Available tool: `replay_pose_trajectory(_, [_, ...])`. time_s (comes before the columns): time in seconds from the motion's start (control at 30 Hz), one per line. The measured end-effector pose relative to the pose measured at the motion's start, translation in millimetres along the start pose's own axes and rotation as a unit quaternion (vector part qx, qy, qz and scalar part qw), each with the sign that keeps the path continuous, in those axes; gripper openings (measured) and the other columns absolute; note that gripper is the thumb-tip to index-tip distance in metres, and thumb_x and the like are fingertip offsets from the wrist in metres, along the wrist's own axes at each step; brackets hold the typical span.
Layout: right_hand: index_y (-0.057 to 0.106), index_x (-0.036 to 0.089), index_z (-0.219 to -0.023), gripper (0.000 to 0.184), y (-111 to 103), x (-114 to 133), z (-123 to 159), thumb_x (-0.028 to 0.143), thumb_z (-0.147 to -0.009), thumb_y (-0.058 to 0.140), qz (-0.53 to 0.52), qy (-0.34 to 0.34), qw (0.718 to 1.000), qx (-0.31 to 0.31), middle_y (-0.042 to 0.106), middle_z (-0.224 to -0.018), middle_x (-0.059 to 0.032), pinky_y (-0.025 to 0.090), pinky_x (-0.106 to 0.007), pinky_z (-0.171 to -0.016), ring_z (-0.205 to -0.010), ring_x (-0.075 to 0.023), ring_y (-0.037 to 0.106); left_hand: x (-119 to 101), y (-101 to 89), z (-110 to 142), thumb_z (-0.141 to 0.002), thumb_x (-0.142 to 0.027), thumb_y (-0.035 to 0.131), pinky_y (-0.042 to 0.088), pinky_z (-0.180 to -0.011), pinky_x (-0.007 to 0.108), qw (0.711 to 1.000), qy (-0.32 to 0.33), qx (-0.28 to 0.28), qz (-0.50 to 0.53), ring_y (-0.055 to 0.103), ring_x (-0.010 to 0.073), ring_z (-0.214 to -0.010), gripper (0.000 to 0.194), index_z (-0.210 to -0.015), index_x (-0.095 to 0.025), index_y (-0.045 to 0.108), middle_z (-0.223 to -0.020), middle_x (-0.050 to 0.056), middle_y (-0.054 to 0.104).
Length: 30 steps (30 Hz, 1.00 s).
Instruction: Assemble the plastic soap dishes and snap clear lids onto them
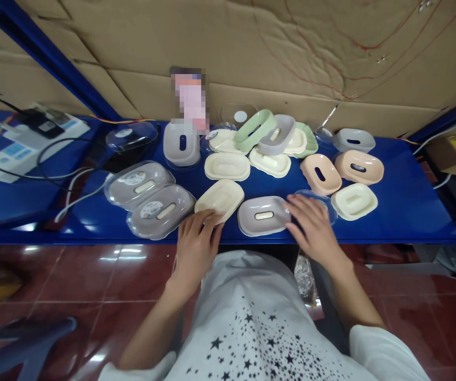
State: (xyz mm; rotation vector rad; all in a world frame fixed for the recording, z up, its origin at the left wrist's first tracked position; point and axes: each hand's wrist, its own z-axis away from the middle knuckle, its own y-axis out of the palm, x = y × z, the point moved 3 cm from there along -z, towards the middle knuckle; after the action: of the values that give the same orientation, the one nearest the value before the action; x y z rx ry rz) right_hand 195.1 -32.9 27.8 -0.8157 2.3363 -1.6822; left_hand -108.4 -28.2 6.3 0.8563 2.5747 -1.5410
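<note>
My left hand (199, 238) has its fingers curled on the near edge of a cream soap dish tray (222, 197), which tilts slightly on the blue shelf. My right hand (311, 225) is open, its fingers apart and its thumb by the right edge of a grey soap dish (263, 203). A cream base shows through that dish's slot. A clear lid (319, 203) lies partly hidden behind my right hand. To the left of my left hand are two grey soap dishes under clear, stickered lids, the nearer lidded dish (162, 214) close to my wrist.
Several cream trays (228, 166), peach dishes (323, 174) and a pile with a green dish (255, 131) lie farther back. Another grey dish (181, 143) stands near a blurred-out object (191, 98). A power strip (25, 145) with cables sits left. Cardboard (132, 42) lines the back.
</note>
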Motion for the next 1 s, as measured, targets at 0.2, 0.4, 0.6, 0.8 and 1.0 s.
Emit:
replay_pose_trajectory(0.2, [0.048, 0.026, -0.165, 0.057, -8.0, -41.4, 45.9, 0.037, -0.109, 0.059, 0.088, 0.100, 0.991, 0.004, 0.056, -0.165, -0.0136, 0.039, -0.064, -0.123, -0.155, -0.0392, 0.047, -33.1, 5.0, -5.1, -0.103, -0.023, 0.067, 0.054, -0.110, 0.051, 0.993, 0.084, 0.038, 0.074, 0.066, 0.0314, -0.130, 0.042, -0.145, -0.027, 0.061, -0.144, 0.013, 0.068])
replay_pose_trajectory(0.4, [0.054, 0.031, -0.159, 0.048, -6.8, -18.3, 33.1, 0.023, -0.111, 0.050, -0.017, 0.094, 0.992, -0.084, 0.067, -0.152, -0.0081, 0.045, -0.052, -0.119, -0.144, -0.0291, 0.061, -45.0, 18.0, -2.6, -0.102, -0.019, 0.070, 0.059, -0.112, 0.051, 0.981, 0.114, 0.063, 0.142, 0.064, 0.0314, -0.135, 0.030, -0.131, -0.023, 0.067, -0.143, 0.014, 0.067])
replay_pose_trajectory(0.6, [0.047, 0.033, -0.163, 0.054, 2.9, -3.2, 13.8, 0.030, -0.111, 0.058, -0.047, 0.015, 0.999, -0.011, 0.062, -0.160, -0.0069, 0.035, -0.059, -0.125, -0.148, -0.0291, 0.056, -41.3, 24.1, -0.9, -0.101, -0.017, 0.072, 0.061, -0.109, 0.050, 0.981, 0.116, 0.025, 0.153, 0.066, 0.0304, -0.133, 0.026, -0.125, -0.022, 0.066, -0.137, 0.014, 0.069])
replay_pose_trajectory(0.8, [0.045, 0.035, -0.164, 0.058, 7.0, 23.6, 6.0, 0.018, -0.109, 0.053, -0.094, -0.071, 0.993, 0.030, 0.059, -0.163, -0.0028, 0.030, -0.061, -0.131, -0.156, -0.0253, 0.048, -34.4, 35.0, 6.4, -0.100, -0.028, 0.075, 0.065, -0.106, 0.046, 0.981, 0.072, -0.018, 0.179, 0.068, 0.0297, -0.133, 0.053, -0.148, -0.029, 0.054, -0.150, 0.016, 0.058])
replay_pose_trajectory(1.0, [0.053, 0.036, -0.158, 0.059, 8.0, 44.0, -8.1, 0.009, -0.106, 0.049, -0.046, -0.116, 0.990, 0.069, 0.057, -0.165, 0.0001, 0.023, -0.064, -0.134, -0.158, -0.0250, 0.045, -27.3, 35.3, 7.8, -0.102, -0.030, 0.073, 0.061, -0.112, 0.051, 0.979, 0.061, 0.002, 0.195, 0.066, 0.0318, -0.137, 0.070, -0.164, -0.035, 0.038, -0.154, 0.016, 0.055])
